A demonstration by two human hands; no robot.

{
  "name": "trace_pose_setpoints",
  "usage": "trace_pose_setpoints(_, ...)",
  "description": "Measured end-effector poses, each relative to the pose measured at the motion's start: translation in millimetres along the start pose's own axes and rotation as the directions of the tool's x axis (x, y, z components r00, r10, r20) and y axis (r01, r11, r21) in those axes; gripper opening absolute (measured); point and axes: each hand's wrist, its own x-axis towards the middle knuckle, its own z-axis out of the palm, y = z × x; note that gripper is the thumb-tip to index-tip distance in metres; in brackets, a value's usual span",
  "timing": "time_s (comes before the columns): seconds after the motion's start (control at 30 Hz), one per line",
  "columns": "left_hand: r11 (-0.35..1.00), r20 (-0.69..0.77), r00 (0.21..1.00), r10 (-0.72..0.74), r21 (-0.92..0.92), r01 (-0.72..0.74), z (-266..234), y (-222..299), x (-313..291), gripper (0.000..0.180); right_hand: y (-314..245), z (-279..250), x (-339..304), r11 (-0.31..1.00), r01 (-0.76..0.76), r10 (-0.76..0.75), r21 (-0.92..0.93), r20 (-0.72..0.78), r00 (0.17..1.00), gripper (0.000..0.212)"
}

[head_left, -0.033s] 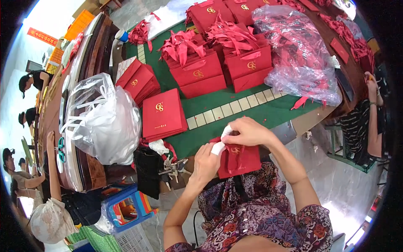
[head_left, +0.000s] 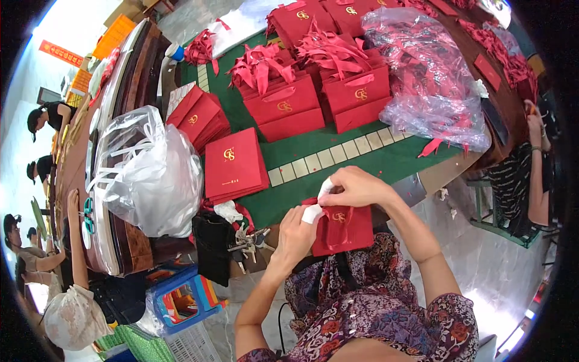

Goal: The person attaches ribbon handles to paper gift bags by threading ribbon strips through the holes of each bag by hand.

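Both hands hold a small red paper bag [head_left: 342, 229] at the near edge of the desk [head_left: 313, 145]. The left hand [head_left: 295, 232] pinches its side; the right hand [head_left: 356, 188] pinches the top. It looks light, thin and easy to crease, so hold the edges softly.

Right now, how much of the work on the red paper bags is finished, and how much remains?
Looks done: upright red bags with ribbons stand on the green table. In hand: the left hand and right hand hold one small red bag at the table edge, fingers at its top. Apparently left: a flat stack of red bags and a clear sack of red ribbons.
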Motion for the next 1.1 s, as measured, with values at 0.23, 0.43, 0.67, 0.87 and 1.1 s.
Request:
trace_pose_setpoints(0.23,1.0,0.065,0.997,-0.029,-0.009,0.03,-2.0,1.5,4.0,0.015,3.7,-3.8,4.2,0.987,-0.069,0.053,0.145,0.111,0.992,0.03)
trace_pose_setpoints(0.43,1.0,0.077,0.997,0.001,0.001,-0.001,-2.0,-0.5,5.9,0.014,17.0,15.5,11.2,0.952,-0.128,0.108,0.279,0.085,0.991,0.022)
trace_pose_setpoints(0.67,0.997,0.095,0.994,-0.062,-0.049,0.067,3.6,2.0,8.7,0.013,33.2,29.5,24.7,0.901,-0.154,0.292,0.406,-0.302,0.908,0.025)
trace_pose_setpoints(0.87,0.912,0.036,0.922,-0.386,-0.135,0.387,1.5,-4.0,0.9,0.016,31.7,13.5,15.3,0.991,-0.119,0.132,0.057,-0.445,0.886,0.028)
trace_pose_setpoints(1.1,0.911,-0.067,0.909,-0.411,-0.054,0.408,8.1,-8.9,29.2,0.017,25.2,34.3,9.8,0.966,-0.082,-0.03,-0.245,-0.422,0.906,0.021)
